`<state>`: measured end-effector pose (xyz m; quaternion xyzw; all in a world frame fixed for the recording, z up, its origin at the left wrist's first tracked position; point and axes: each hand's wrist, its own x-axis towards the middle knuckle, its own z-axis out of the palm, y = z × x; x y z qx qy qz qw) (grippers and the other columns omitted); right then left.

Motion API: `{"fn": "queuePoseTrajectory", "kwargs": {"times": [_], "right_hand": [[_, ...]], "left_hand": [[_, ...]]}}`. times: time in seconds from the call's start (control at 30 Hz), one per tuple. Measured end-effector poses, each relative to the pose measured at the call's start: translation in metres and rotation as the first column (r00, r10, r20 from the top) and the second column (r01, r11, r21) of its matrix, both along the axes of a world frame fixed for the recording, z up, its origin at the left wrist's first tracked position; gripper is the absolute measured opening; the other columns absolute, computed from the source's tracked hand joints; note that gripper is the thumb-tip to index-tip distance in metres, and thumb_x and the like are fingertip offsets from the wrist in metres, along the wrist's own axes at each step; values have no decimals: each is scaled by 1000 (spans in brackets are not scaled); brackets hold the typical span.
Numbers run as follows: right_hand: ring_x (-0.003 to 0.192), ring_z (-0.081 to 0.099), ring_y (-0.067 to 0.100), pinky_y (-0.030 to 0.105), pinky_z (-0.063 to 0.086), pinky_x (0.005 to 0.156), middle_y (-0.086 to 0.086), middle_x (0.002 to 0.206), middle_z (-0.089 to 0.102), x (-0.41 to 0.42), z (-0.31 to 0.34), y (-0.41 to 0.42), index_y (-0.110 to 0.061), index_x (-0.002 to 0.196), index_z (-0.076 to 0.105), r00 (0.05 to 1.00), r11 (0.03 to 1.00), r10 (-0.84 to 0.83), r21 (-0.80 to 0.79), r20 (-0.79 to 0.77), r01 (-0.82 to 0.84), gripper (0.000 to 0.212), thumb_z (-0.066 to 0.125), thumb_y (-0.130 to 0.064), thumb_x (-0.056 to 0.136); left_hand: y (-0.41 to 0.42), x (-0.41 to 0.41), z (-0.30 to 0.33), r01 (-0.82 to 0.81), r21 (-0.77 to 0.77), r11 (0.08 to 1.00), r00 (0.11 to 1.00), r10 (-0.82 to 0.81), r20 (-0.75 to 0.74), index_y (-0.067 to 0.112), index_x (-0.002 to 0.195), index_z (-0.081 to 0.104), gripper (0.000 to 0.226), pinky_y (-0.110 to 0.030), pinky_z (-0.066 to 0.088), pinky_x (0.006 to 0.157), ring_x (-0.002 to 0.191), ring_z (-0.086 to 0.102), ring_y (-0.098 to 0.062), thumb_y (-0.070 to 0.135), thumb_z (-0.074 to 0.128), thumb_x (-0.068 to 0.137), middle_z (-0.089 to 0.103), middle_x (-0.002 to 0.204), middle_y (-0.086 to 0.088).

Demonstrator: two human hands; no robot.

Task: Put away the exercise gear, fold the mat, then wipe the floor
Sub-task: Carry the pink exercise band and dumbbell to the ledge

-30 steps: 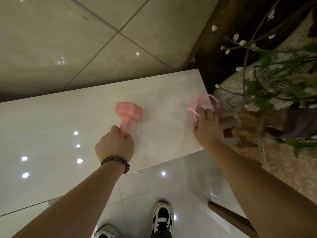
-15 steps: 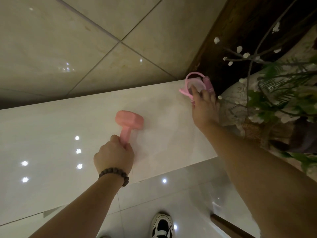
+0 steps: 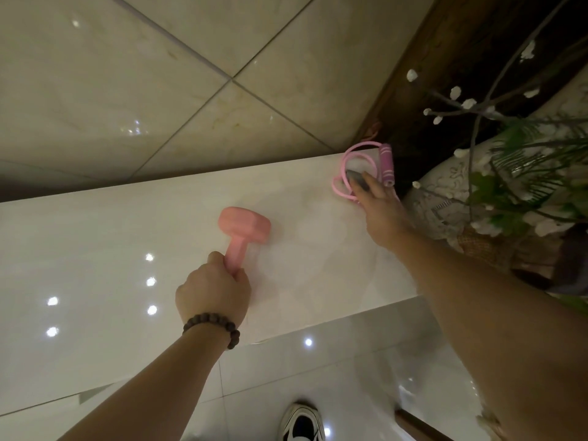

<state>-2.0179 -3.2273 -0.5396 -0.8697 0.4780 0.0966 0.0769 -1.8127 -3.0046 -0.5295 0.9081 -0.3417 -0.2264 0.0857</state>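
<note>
Head view: my left hand [image 3: 212,289] grips the pink dumbbell [image 3: 243,231]; right hand [image 3: 380,209] rests fingers-straight on the jump rope [image 3: 366,168] at the tabletop [image 3: 95,249] corner; mat and wiping remain, I judge.

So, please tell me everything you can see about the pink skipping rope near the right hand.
The skipping rope is a thin pink cord, plastic-looking, gathered in loose loops. One purple handle with pale stripes lies beside the loops; a second, greyish handle shows partly under the fingers. It rests flat on the far right corner of the glossy white ledge, next to the dark wooden frame. The right hand touches it with fingers laid over the loops; whether they curl around it is unclear.
</note>
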Motion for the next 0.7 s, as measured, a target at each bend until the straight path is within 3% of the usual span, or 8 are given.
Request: {"fn": "queuePoseTrajectory", "kwargs": {"times": [0.2, 0.37, 0.53, 0.63, 0.7], "right_hand": [[140, 23, 30, 42, 32, 110, 3, 157, 18, -6, 22, 19, -27, 150, 21, 986, 998, -58, 2, 157, 59, 74, 51, -3, 88], [141, 22, 24, 40, 34, 109, 1, 156, 17, -33, 55, 67, -26, 149, 23, 965, 988, -154, 57, 212, 145, 64, 53, -22, 93], [140, 24, 28, 44, 37, 108, 7, 153, 23, -74, 62, 114, -25, 147, 29, 935, 959, -276, 125, 224, 254, 66, 60, -33, 90], [132, 36, 33, 45, 42, 103, 11, 148, 30, -100, 55, 127, -22, 145, 33, 916, 944, -327, 118, 233, 307, 66, 61, -30, 86], [126, 39, 31, 39, 42, 100, 12, 144, 36, -113, 50, 133, -22, 144, 32, 929, 950, -312, 65, 201, 305, 65, 53, -38, 84]], "left_hand": [[0, 3, 4, 35, 22, 999, 998, -33, -50, 20, 86, 51, 10, -37, 52, 67, 61, 59, -21, 28, 47, 88, 61, 65, 2], [-3, -18, 16, 272, 60, 960, 962, -271, -30, 19, 91, 52, 15, -35, 52, 69, 66, 60, -20, 31, 44, 92, 61, 70, 3], [-36, -59, 26, 595, 99, 798, 798, -601, 50, 20, 100, 51, 15, -31, 35, 70, 73, 48, -19, 30, 41, 95, 52, 78, 5], [-65, -88, 28, 716, 119, 688, 688, -724, 47, 19, 106, 50, 15, -34, 32, 77, 87, 55, -22, 24, 44, 94, 61, 91, 1], [-80, -104, 28, 769, 122, 627, 627, -778, 46, 19, 110, 51, 17, -35, 34, 82, 99, 58, -23, 23, 45, 94, 64, 101, -1]]}}
